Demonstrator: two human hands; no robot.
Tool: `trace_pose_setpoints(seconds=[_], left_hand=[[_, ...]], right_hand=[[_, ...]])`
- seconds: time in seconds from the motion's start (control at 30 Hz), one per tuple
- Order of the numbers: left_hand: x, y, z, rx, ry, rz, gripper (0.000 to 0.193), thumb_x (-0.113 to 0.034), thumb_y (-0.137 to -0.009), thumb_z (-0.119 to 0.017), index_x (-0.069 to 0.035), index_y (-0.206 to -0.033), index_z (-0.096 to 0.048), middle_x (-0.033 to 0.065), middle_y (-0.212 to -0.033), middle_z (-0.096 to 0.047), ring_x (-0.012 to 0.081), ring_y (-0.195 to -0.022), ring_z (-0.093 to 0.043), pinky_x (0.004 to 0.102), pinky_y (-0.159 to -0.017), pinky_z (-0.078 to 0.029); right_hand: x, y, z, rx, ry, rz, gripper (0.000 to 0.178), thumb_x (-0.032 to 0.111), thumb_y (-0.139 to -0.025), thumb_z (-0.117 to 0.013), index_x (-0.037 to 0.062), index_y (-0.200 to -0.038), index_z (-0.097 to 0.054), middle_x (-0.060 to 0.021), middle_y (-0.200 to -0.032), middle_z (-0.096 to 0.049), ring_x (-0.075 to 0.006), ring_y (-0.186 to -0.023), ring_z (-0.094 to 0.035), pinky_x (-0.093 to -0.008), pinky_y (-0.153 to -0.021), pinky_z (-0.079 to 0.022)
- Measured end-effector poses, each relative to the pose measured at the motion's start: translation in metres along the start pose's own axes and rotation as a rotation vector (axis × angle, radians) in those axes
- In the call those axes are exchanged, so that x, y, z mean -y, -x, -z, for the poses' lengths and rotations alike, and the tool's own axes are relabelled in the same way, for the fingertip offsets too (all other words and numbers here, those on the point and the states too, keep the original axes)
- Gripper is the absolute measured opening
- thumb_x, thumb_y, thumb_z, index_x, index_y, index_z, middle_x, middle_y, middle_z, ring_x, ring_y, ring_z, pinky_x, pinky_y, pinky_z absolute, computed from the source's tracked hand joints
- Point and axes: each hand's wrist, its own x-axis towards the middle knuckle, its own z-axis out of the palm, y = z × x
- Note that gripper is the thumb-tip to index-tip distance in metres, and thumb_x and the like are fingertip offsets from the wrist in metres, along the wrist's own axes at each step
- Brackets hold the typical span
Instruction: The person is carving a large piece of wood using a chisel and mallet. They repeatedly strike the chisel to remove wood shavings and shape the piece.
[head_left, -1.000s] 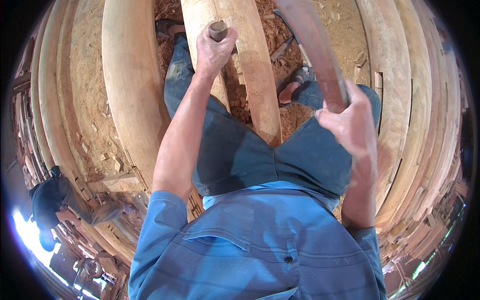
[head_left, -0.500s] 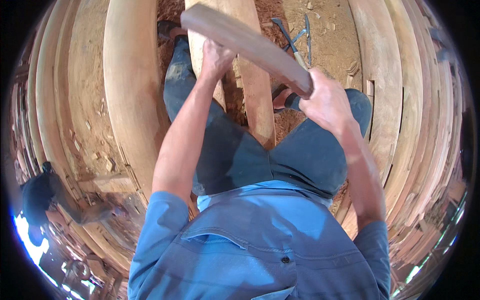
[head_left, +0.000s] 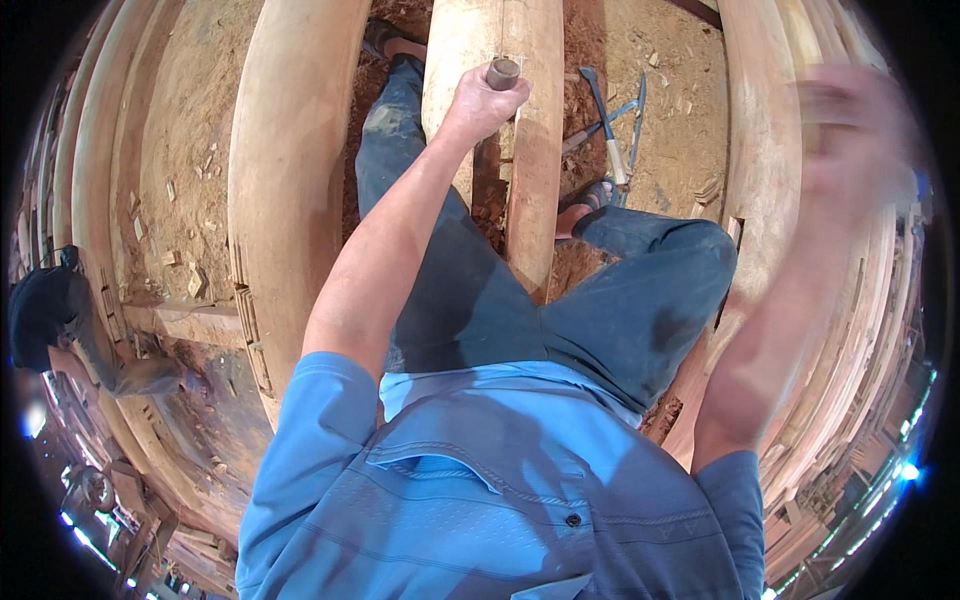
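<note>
This looks like a woodworking workshop: a beam (head_left: pixel 536 180) with a slot cut into it lies at upper centre, and a long smoothed timber (head_left: pixel 290 170) runs beside it, left of centre. Wood chips (head_left: pixel 197 281) litter the ground at left, hand tools (head_left: pixel 604 120) lie right of the beam, and stacked wood (head_left: pixel 872 330) lines the right edge.

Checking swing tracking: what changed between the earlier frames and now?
The right hand swung right and up the picture, away from the left hand; it is blurred, its brown smear probably the wooden bat. No new hold or release is clear. Same: left hand closed on the round handle over the log; crossed tools lying as before.
</note>
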Motion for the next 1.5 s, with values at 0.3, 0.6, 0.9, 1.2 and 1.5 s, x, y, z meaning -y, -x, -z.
trace_pose_setpoints(seconds=[0.3,0.6,0.9,1.2,1.5], left_hand=[[-0.001,0.076,-0.012,0.062,-0.218,-0.28,0.014,-0.006,-0.075,-0.072,-0.007,-0.08,-0.06,0.0078,-0.066,-0.059,0.0202,-0.06,-0.055,0.033,-0.061,-0.048],[-0.016,0.097,-0.001,-0.301,-0.092,-0.193,0.024,-0.01,-0.089,-0.074,-0.007,-0.072,-0.057,-0.0011,-0.066,-0.059,0.0067,-0.06,-0.054,0.0249,-0.055,-0.044],[0.006,0.001,0.002,-0.341,0.091,-0.145,0.029,-0.012,-0.087,-0.072,-0.005,-0.067,-0.053,-0.0031,-0.06,-0.054,0.0056,-0.057,-0.049,0.0269,-0.053,-0.041],[-0.002,-0.015,-0.016,-0.213,0.055,-0.099,0.023,-0.013,-0.088,-0.069,-0.005,-0.07,-0.057,-0.0018,-0.062,-0.057,0.0071,-0.056,-0.052,0.0272,-0.053,-0.043],[-0.014,-0.009,-0.015,-0.145,0.1,0.018,0.014,-0.011,-0.087,-0.066,-0.004,-0.077,-0.059,-0.002,-0.066,-0.057,0.0073,-0.06,-0.051,0.0291,-0.056,-0.044]], right_hand=[[0.093,0.176,-0.089,0.938,-0.115,-0.854,0.045,0.014,-0.074,-0.067,-0.0043,-0.113,-0.055,-0.0368,-0.106,-0.064,-0.0502,-0.107,-0.061,-0.0488,-0.092,-0.05],[0.093,0.239,-0.073,0.854,-0.352,-1.173,0.035,0.012,-0.068,-0.068,-0.0054,-0.096,-0.057,-0.0244,-0.085,-0.066,-0.0353,-0.08,-0.065,-0.0396,-0.079,-0.051],[0.082,0.15,-0.041,0.555,-0.386,-0.859,0.038,0.009,-0.068,-0.072,-0.0037,-0.102,-0.06,-0.0173,-0.079,-0.064,-0.0241,-0.072,-0.063,-0.0364,-0.069,-0.051],[0.051,0.005,-0.033,-0.001,-0.926,-0.645,0.026,0.023,-0.09,-0.064,-0.0005,-0.078,-0.066,-0.0012,-0.068,-0.059,-0.0092,-0.054,-0.045,-0.0247,-0.057,-0.043],[0.055,0.099,-0.116,0.871,-0.04,-0.469,0.046,0.011,-0.073,-0.067,-0.0093,-0.114,-0.059,-0.0312,-0.095,-0.068,-0.0445,-0.091,-0.067,-0.049,-0.083,-0.053]])
